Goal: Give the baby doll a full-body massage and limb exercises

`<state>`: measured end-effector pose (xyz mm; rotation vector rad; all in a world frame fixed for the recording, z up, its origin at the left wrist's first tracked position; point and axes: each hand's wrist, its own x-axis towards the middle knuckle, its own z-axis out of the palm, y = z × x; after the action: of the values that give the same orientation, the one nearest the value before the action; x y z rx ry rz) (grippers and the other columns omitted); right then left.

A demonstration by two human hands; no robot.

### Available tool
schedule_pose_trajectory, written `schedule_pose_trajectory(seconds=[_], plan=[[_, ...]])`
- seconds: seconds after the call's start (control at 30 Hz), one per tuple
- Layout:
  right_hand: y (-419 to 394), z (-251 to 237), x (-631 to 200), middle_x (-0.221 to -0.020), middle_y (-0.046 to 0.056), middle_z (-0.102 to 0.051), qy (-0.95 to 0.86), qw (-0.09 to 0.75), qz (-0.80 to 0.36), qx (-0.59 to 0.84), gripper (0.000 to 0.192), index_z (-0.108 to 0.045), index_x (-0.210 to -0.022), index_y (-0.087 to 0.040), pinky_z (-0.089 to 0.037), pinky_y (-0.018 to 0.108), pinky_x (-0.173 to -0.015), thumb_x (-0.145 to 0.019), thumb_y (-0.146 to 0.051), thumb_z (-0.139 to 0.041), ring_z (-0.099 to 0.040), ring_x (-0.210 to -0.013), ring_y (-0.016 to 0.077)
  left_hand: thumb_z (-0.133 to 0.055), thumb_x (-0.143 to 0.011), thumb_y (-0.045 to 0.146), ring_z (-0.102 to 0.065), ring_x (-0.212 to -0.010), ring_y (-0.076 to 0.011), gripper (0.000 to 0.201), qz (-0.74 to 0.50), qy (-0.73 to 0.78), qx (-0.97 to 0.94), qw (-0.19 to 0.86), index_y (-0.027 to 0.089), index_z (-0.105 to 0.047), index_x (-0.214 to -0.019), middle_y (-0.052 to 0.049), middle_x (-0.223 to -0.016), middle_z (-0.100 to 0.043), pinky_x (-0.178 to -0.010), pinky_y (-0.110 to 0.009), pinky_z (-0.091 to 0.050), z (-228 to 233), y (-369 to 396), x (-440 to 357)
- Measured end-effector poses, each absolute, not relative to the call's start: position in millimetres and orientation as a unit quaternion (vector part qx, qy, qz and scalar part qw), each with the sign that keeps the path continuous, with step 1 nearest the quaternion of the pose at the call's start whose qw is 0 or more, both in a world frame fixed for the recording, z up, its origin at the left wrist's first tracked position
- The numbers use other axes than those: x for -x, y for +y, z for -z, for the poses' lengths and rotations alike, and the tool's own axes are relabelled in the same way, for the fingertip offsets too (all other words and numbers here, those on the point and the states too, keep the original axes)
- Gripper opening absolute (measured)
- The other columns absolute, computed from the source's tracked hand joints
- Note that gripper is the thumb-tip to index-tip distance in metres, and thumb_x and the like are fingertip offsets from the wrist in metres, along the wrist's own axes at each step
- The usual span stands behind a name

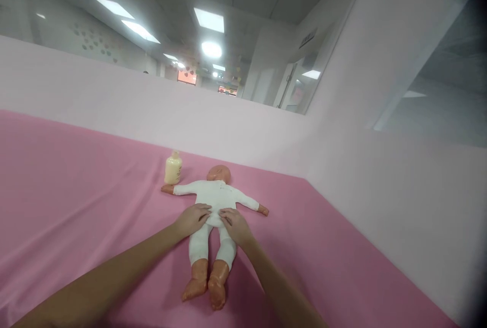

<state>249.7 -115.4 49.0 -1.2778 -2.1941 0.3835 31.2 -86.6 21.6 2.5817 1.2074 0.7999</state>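
A baby doll (213, 197) in a white one-piece suit lies on its back on the pink cloth (76, 206), arms spread, bare feet toward me. My left hand (192, 219) rests on the doll's left hip, fingers bent onto the white fabric. At the right hip, my right hand (234, 224) presses its fingertips on the suit. Both hands meet at the doll's waist. A small cream bottle (173, 168) stands upright just beyond the doll's outstretched arm, apart from both hands.
A pale pink partition wall (152, 110) runs behind the surface and turns along the right side (380, 206). Wide pink cloth stretches left of the doll. Ceiling lights and a doorway show above the partition.
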Motion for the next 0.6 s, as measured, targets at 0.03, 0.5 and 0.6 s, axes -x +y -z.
schedule_pose_trajectory(seconds=[0.03, 0.5, 0.6], plan=[[-116.0, -50.3, -247.0, -0.122, 0.007, -0.068, -0.812, 0.277, -0.127, 0.497, 0.028, -0.072, -0.104, -0.019, -0.043, 0.034, -0.105, -0.093, -0.021, -0.047, -0.060, -0.117, 0.0200, -0.037, -0.096, 0.027, -0.056, -0.124, -0.0193, 0.035, -0.248, 0.428, -0.864, 0.091, 0.022, -0.070, -0.109, -0.003, -0.131, -0.064, -0.107, -0.034, -0.042, -28.2, -88.1, -34.0], [-71.6, -73.1, -212.3, -0.119, 0.013, -0.061, -0.752, 0.123, 0.004, 0.647, 0.022, -0.069, -0.094, -0.015, -0.046, 0.029, -0.082, -0.091, -0.011, -0.047, -0.059, -0.104, 0.0221, -0.039, -0.092, 0.012, -0.061, -0.099, -0.0281, 0.030, -0.108, 0.560, -0.819, 0.064, 0.012, -0.069, -0.091, -0.017, -0.102, -0.067, -0.082, -0.036, -0.047, -70.9, -60.8, -85.0], [-64.2, -73.3, -207.1, -0.114, 0.015, -0.063, -0.759, 0.098, 0.022, 0.643, 0.029, -0.068, -0.095, -0.013, -0.044, 0.032, -0.089, -0.091, -0.005, -0.041, -0.057, -0.109, 0.0235, -0.040, -0.093, 0.010, -0.055, -0.113, -0.0298, 0.028, -0.096, 0.564, -0.818, 0.057, 0.011, -0.068, -0.096, -0.018, -0.117, -0.061, -0.086, -0.038, -0.048, -72.1, -49.3, -95.7]])
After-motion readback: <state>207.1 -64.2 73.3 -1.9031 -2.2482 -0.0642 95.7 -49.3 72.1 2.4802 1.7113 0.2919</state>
